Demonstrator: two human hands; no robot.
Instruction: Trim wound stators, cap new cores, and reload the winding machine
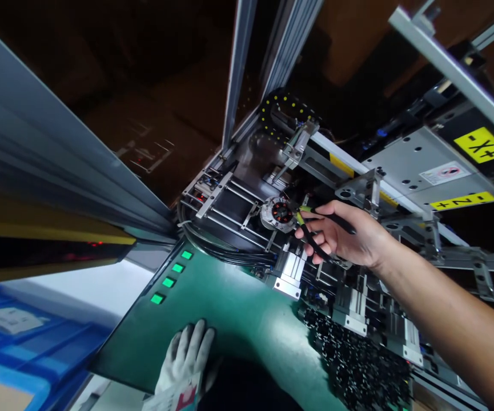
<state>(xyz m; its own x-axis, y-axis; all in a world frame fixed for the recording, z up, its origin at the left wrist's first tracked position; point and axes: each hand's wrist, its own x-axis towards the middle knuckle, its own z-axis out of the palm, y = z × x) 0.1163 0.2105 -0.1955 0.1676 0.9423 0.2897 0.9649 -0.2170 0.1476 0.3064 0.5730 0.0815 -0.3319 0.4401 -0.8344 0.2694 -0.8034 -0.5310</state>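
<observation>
My right hand (336,234), bare, grips a pair of cutting pliers (313,237) with black and yellow-green handles. The jaws point left, at the edge of a round metal part (269,212) with a dark centre and orange-red coils, which looks like a motor stator. Whether the jaws touch it I cannot tell. This part sits on the rails of a machine fixture (233,194). On the green mat (229,297) near the bottom edge, my left hand (184,357), in a white glove, lies flat with its fingers stretched out and holds nothing.
Many small black pieces (358,359) are heaped at the mat's right side. Metal cylinder blocks (289,271) line the fixture's front. Green square buttons (168,282) sit along the mat's left edge. Blue bins (28,337) stand lower left. Metal frame posts (238,74) rise behind.
</observation>
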